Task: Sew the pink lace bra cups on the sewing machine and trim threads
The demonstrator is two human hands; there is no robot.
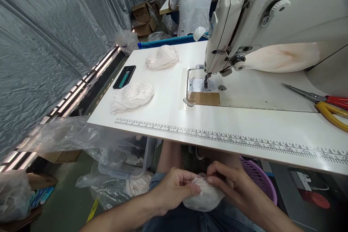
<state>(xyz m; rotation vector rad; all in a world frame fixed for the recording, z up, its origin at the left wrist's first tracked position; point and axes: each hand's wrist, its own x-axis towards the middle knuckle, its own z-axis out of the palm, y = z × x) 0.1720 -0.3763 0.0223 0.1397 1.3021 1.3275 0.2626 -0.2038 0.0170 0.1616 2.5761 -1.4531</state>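
Observation:
Below the table's front edge, over my lap, my left hand [174,190] and my right hand [233,186] both pinch a small bundle of pale pink lace fabric [203,197]. Fingers of both hands are closed on its top edge. On the white table [244,130] lie two more lace piles, one near the left front [133,97] and one farther back [163,58]. The white sewing machine [272,18] stands at the right, its needle [206,81] over the metal plate.
A black phone [124,76] lies at the table's left edge. Scissors with red and yellow handles [323,103] rest at the right. A purple basket [258,177] and a clear plastic bin [127,159] sit under the table. Another person in a white shirt [198,0] stands behind.

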